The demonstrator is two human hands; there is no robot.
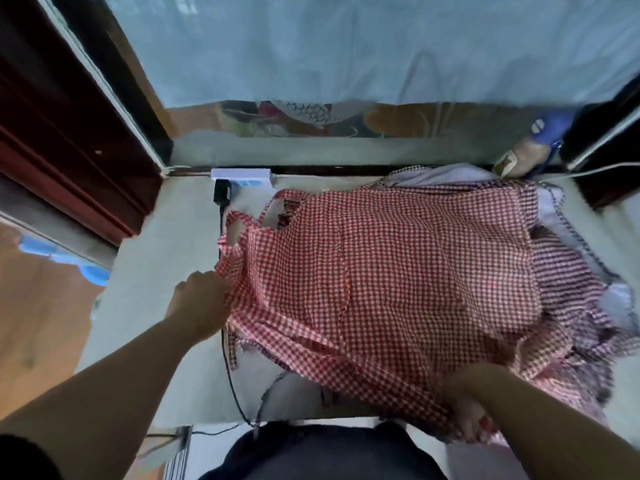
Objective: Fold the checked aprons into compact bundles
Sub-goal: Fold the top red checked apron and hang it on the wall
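Observation:
A red-and-white checked apron [398, 271] lies spread over the pale table [166, 258], its straps and neck loop at the left end. My left hand [199, 303] grips the apron's left edge beside the straps. At the near right, my right hand [464, 410] is closed on the apron's lower corner at the table's front edge. More checked aprons [585, 306], darker and purplish, lie crumpled under and to the right of it.
A white power strip [242, 176] with a black plug sits at the table's far edge, and a black cable [228, 368] runs toward me along the left side. A bottle with a blue cap [533, 147] stands at the far right. Dark wooden frames flank the table.

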